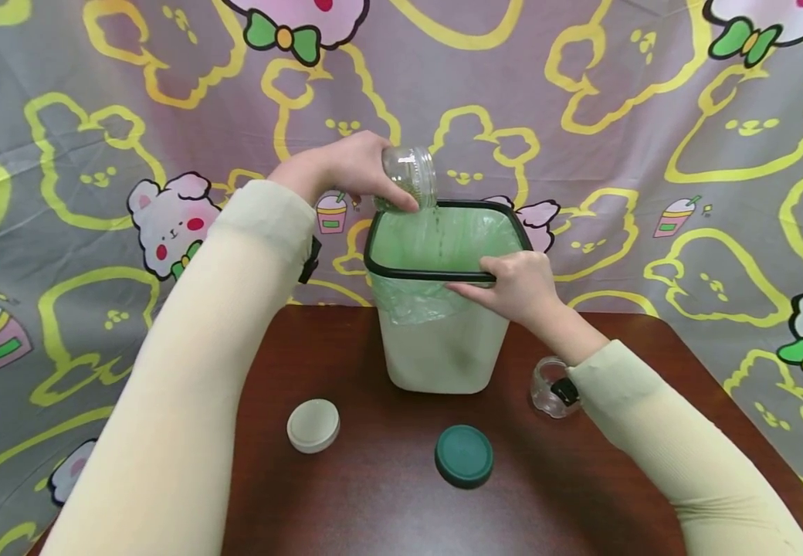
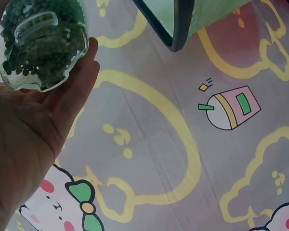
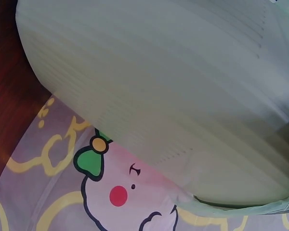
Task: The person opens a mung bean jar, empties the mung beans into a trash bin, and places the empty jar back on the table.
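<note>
My left hand (image 1: 354, 165) grips a clear glass jar (image 1: 408, 174) tipped sideways above the left part of the bin's mouth. Small dark green grains fall from the jar in a thin stream; in the left wrist view many more grains (image 2: 53, 53) still lie inside the glass. The pale waste bin (image 1: 436, 355) stands upright, lined with a thin green plastic bag (image 1: 408, 297) folded over under its black rim (image 1: 408, 272). My right hand (image 1: 523, 287) pinches that rim at the front right corner. The bin's pale side (image 3: 135, 86) fills most of the right wrist view.
On the dark brown table (image 1: 374, 494) lie a cream lid (image 1: 313, 426) at the left and a green lid (image 1: 464, 455) in front of the bin. A second glass jar (image 1: 546, 390) stands right of the bin, partly behind my right wrist. A patterned curtain (image 1: 186, 139) hangs close behind.
</note>
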{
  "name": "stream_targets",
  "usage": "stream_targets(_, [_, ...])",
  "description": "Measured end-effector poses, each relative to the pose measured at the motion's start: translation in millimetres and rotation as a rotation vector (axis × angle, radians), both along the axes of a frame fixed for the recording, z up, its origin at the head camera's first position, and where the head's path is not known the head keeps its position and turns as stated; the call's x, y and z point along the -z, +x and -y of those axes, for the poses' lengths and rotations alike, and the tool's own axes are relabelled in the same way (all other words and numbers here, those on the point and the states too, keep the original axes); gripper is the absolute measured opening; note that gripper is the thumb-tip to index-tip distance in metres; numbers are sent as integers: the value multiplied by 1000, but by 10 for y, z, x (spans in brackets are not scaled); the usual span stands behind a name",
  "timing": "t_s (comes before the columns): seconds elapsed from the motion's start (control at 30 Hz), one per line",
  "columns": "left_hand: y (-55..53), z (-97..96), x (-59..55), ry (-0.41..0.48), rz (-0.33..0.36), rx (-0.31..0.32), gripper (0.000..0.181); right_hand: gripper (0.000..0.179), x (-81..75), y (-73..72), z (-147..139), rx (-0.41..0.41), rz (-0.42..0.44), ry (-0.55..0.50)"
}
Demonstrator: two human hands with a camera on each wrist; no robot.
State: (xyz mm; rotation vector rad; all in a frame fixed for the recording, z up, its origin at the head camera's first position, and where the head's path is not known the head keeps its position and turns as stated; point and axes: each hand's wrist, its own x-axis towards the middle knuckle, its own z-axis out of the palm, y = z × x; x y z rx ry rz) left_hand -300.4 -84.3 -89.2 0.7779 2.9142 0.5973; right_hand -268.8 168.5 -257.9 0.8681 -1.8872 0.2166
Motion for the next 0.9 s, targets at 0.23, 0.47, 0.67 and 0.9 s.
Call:
stream_targets(0.23, [13,9,-26,-3,-12,-12,69,68,-4,-3,2,-2,9,1])
stream_targets(0.47, [-15,32,10,-42,12,-12,60,67,2,-7,18,0,13,3])
stream_targets(0.67, [-15,46,23,-42,21,-16,62,67,13,-11,18,-7,5,-2])
stream_targets(0.9, [-23,50,28,-59,9,-7,61,67,6,-6,21,-10,9,-6])
